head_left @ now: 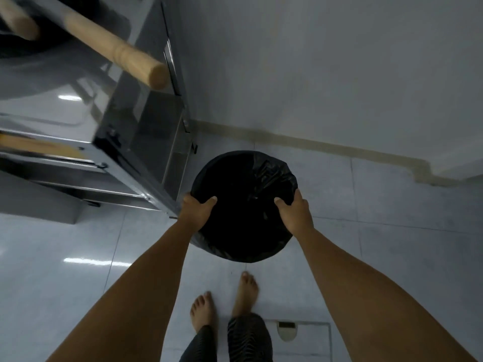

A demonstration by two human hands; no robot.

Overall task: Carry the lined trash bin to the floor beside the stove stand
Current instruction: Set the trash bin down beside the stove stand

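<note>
The round trash bin [243,184], lined with a black plastic bag, sits in the middle of the view just right of the steel stove stand [146,142]. My left hand [197,211] grips the bin's left rim, thumb inside. My right hand [294,211] grips the right rim over the crumpled liner. The bin's base is hidden, so I cannot tell whether it touches the tiled floor [379,194]. The bin's left edge is very close to the stand's corner leg.
A wooden handle [117,52] juts out over the stand's top toward the right. A pale wall [313,74] runs behind the bin. My bare feet [224,301] stand on the tiles below it, and a floor hatch [295,338] lies at lower right.
</note>
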